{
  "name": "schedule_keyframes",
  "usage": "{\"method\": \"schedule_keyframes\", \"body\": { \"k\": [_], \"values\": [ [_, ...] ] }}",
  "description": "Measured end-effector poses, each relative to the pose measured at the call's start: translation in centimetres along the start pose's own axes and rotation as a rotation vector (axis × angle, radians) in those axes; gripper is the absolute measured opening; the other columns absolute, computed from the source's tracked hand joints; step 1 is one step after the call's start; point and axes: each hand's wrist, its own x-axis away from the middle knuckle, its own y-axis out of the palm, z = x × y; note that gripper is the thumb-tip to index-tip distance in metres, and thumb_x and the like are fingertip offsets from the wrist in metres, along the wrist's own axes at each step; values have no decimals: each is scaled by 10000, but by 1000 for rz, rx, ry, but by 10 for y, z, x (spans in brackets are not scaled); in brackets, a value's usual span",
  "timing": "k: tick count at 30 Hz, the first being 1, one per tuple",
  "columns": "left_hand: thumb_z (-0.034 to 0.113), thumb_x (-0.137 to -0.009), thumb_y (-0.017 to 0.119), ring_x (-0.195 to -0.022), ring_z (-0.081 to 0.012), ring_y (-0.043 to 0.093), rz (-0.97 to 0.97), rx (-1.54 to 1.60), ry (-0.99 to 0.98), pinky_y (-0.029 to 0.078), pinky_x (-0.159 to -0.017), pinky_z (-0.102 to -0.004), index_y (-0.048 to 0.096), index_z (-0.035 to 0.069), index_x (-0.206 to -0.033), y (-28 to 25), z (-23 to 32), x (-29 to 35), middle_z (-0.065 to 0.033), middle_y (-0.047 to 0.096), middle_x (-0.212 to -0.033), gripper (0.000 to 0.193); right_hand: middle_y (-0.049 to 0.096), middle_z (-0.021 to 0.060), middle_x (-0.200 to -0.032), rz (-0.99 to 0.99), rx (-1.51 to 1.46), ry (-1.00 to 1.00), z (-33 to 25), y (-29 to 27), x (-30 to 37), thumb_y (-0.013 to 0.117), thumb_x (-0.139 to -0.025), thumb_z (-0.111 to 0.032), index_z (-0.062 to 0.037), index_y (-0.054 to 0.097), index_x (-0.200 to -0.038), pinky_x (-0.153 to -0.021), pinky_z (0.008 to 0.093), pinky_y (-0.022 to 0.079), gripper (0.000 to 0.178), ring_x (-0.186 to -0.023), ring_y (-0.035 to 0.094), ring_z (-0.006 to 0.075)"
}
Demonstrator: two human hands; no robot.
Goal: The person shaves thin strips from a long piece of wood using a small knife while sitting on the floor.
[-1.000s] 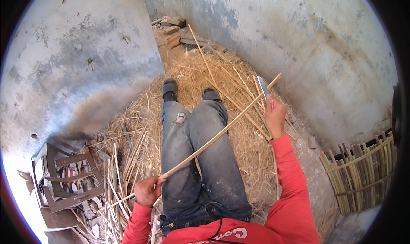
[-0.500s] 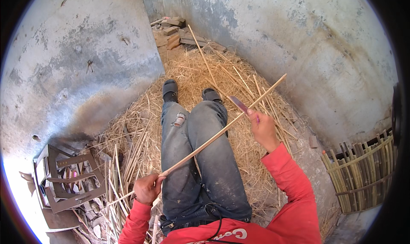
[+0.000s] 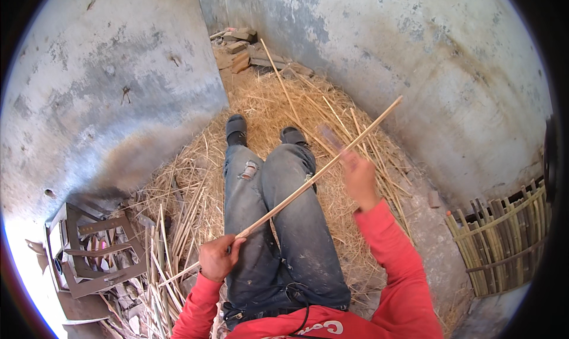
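A long pale strip of split cane or bamboo [image 3: 296,192] runs slantwise across my thighs, its far end up to the right. Near its lower end my left hand [image 3: 218,258] is closed round it, and a thin tail sticks out past the fist. My right hand [image 3: 360,174] grips a knife, its handle hidden in the fingers. The blurred knife blade [image 3: 329,137] points up and left, against or very close to the strip; contact cannot be made out.
Straw-like shavings [image 3: 255,96] cover the ground around my feet. More long strips [image 3: 278,78] lie beyond them and at my left. A brown frame [image 3: 106,250] stands at lower left, a slatted cane panel [image 3: 504,238] at right. Worn walls [image 3: 427,72] close in both sides.
My left hand has shifted right and slightly up along with the strip, whose far end has risen. The right hand has tipped and blurred with motion, knife still in it.
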Motion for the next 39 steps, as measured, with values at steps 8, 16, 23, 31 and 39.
{"method": "schedule_keyframes", "body": {
  "k": [8,16,23,31,39],
  "values": [
    [228,-877,802,-527,-318,622,-46,62,-37,457,-506,-395,737,55,-847,-1,21,-23,-136,644,-646,187,755,185,-1051,259,-97,-24,32,-32,-36,537,-1076,-235,-39,687,-1295,-734,348,527,330,-812,667,186],
    [179,-899,767,-623,-329,674,-165,76,38,510,-582,-383,730,29,-1019,-46,1,-15,-158,673,-732,196,737,194,-1193,2,-51,41,50,-29,-39,545,-1034,-81,-99,597,-1443,-861,284,505,413,-896,642,141],
    [183,-897,766,-573,-327,636,-139,-37,32,486,-542,-398,730,44,-957,-76,-48,27,-144,646,-696,155,601,159,-688,90,36,96,55,-34,-53,548,-1026,-99,-167,623,-1423,-591,334,463,410,-564,540,151],
    [178,-890,777,-558,-328,621,-60,-76,14,467,-517,-413,715,58,-879,-53,-57,39,-130,630,-678,135,742,203,-934,20,-67,-187,11,4,1,521,-1039,-82,-183,549,-1498,-469,298,420,471,-499,525,118],
    [171,-889,776,-550,-314,622,-48,-77,57,471,-513,-399,720,57,-898,-45,-50,28,-128,633,-679,128,672,102,-678,-50,-125,-296,4,19,26,480,-1055,-78,-81,530,-1499,-418,296,377,447,-452,476,99]
  ]
}}
